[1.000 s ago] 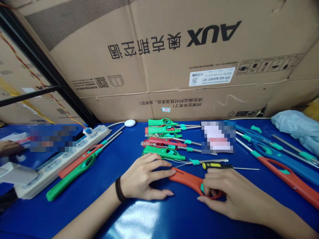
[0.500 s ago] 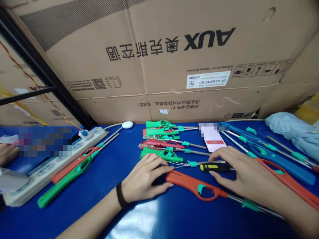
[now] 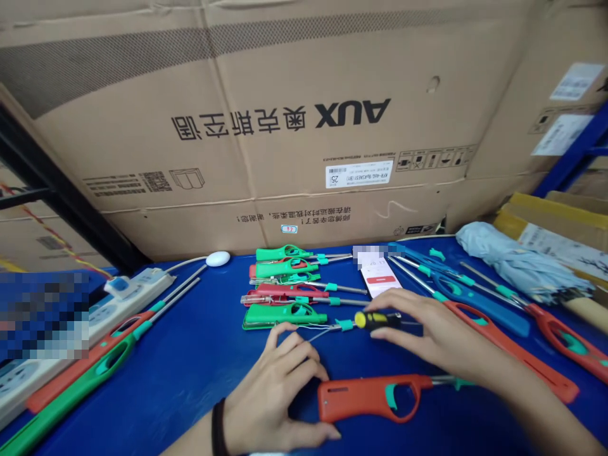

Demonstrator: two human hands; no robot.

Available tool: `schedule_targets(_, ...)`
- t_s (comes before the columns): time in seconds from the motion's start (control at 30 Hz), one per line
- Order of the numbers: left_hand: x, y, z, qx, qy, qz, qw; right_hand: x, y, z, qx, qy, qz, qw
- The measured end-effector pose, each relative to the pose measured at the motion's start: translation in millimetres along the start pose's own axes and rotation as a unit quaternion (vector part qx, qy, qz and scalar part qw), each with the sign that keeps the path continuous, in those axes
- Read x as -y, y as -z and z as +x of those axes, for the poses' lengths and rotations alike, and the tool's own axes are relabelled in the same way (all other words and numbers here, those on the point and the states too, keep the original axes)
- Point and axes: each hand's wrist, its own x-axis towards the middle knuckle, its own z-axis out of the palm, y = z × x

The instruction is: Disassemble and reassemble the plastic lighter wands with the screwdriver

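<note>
The screwdriver [image 3: 379,320] sits at 12 o'clock from the orange lighter [image 3: 358,396], the right hand [image 3: 431,322] with its grip clamped around it. The left hand [image 3: 273,392], grip spread apart, rests on the bench [image 3: 199,361] at the lighter's 9 o'clock. A phone [image 3: 380,277] lies at the screwdriver's 12.

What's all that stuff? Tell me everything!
Printed cardboard box: 1, brown, back
Shiny tabletop: 1, blue, below
Long plastic trigger lighter: 1, orange, front
Plastic-handled screwdriver: 1, yellow/black, centre
Lighter row: several, mostly green/red, centre
Lighter pair: 2, orange/green, left
Lighter group: several, orange/blue, right
Plastic power strip: 1, white, left
Smooth oval: 1, white, back left
Flat phone: 1, pale screen, back
Folded cloth: 1, pale blue, right
Taped carton: 1, yellow, right
Metal post: 1, black, left
Left hand: 1, black wristband, front
Right hand: 1, bare, on screwdriver
</note>
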Motion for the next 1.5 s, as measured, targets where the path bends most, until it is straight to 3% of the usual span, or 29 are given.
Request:
schedule_targets(0.1, -4, -12.9, 10, -0.002, 0.03, -0.011, 0.999, 26, -6, 5, -0.157, 0.027, 0.118, 0.98)
schedule_targets(0.2, -3, -26.0, 21, -0.002, 0.039, -0.016, 0.999, 45, -21, 12, -0.239, 0.062, 0.26, 0.933)
schedule_targets(0.3, 1, -33.4, 28, -0.009, 0.015, -0.01, 1.0, 48, -34, 17, -0.217, 0.068, 0.329, 0.916)
schedule_targets(0.5, 4, -33.8, 26, -0.027, -0.004, 0.014, 1.0, 35, -46, 12, -0.15, 0.056, 0.343, 0.926)
schedule_targets(0.7, 4, -34.5, 25, -0.034, -0.018, 0.037, 0.999, 37, -47, 4, -0.159, 0.071, 0.309, 0.935)
schedule_targets(0.87, 4, -34.3, 26, -0.032, -0.018, 0.03, 0.999, 37, -47, 3, -0.175, 0.082, 0.322, 0.927)
schedule_targets(1.13, 4, -34.9, 26, -0.022, -0.016, 0.04, 0.999, 33, -51, 4, -0.159, 0.078, 0.295, 0.939)
schedule_targets(1.5, 4, -33.3, 26, -0.019, -0.01, 0.026, 0.999, 37, -48, 3, -0.169, 0.079, 0.309, 0.933)
